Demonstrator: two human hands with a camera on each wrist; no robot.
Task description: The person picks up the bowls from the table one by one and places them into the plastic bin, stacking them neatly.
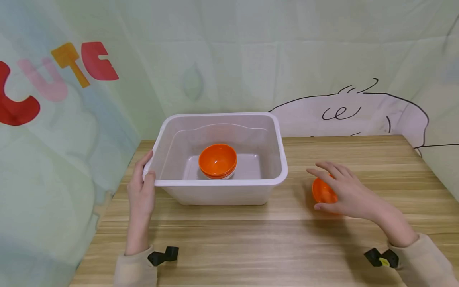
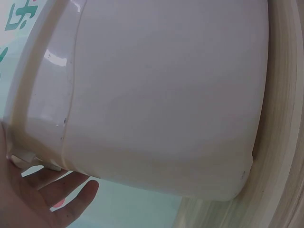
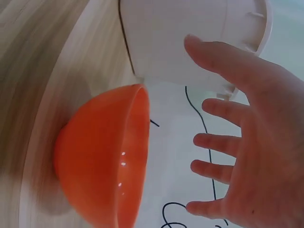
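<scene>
A white plastic bin (image 1: 222,194) stands on the wooden table, its left rim gripped by my left hand (image 1: 141,195). Inside it sits a stack of orange bowls (image 1: 217,160) with a paler base under them. In the left wrist view, the fingers (image 2: 78,204) curl under the rim beside the bin's smooth wall (image 2: 166,95). Another orange bowl (image 1: 321,192) rests upright on the table right of the bin, partly hidden by my right hand (image 1: 353,196). The right wrist view shows that hand (image 3: 270,142) over the bowl (image 3: 97,152), fingers spread and apart from its rim.
The wooden table (image 1: 251,247) runs back to a printed cloth (image 1: 222,71) hanging behind and at the left, with coloured letters on it. Black wrist devices (image 1: 163,256) are strapped over both beige sleeves (image 1: 135,269).
</scene>
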